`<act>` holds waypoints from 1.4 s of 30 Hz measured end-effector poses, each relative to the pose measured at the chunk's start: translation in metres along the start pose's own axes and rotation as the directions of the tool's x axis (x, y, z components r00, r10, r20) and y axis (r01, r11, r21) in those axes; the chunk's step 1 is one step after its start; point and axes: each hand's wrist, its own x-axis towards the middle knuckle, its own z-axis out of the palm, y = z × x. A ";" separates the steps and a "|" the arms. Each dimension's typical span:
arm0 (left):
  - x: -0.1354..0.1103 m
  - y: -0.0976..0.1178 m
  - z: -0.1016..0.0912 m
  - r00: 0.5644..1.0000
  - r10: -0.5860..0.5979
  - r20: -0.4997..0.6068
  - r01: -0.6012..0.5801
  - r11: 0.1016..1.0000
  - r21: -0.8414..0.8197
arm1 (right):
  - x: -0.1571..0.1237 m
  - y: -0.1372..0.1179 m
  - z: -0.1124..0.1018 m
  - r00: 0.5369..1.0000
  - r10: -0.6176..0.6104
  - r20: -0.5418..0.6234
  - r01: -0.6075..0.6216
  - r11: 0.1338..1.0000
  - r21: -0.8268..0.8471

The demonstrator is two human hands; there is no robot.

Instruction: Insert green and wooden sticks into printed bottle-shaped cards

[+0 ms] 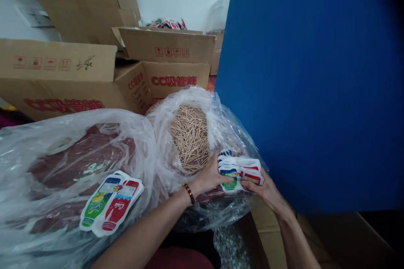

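A stack of bottle-shaped printed packets [239, 170], green and red on white, is held between both hands. My left hand [213, 176], with a beaded bracelet at the wrist, grips its left end, thumb lying across the front. At the other end, my right hand [264, 187] is closed around the stack. Just beyond my left hand, an open clear plastic bag [221, 117] holds many thin tan sticks [191, 138]. Farther left, a few similar packets [112, 204], printed as a Sprite and a Cola bottle, lie on plastic sheeting [143, 143].
Cardboard boxes [178, 77] with red lettering stand at the back and left, one holding colourful packets [167, 23]. A large blue panel [309, 84] rises along the right side. Below my right arm lies some flat cardboard [268, 231].
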 end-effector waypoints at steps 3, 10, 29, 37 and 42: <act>-0.005 0.015 0.004 0.998 0.047 -0.052 -0.042 0.995 0.091 | -0.002 -0.004 0.006 0.993 -0.050 -0.103 0.053 0.998 0.025; 0.009 0.081 -0.010 0.954 0.293 -0.061 -0.284 0.951 0.123 | 0.012 -0.033 0.009 0.863 -0.296 -0.409 0.304 0.952 -0.048; 0.017 0.049 0.003 0.980 0.197 -0.007 -0.195 0.975 0.102 | 0.013 -0.018 0.003 0.914 -0.309 -0.264 0.291 0.951 -0.106; 0.010 0.014 0.008 0.992 0.097 0.083 -0.103 0.992 0.074 | 0.003 0.023 -0.003 0.978 -0.111 -0.176 0.108 0.994 -0.025; 0.014 0.014 0.013 0.997 0.068 0.030 -0.069 0.997 0.039 | 0.014 0.016 0.008 0.952 -0.231 -0.203 0.230 0.973 -0.030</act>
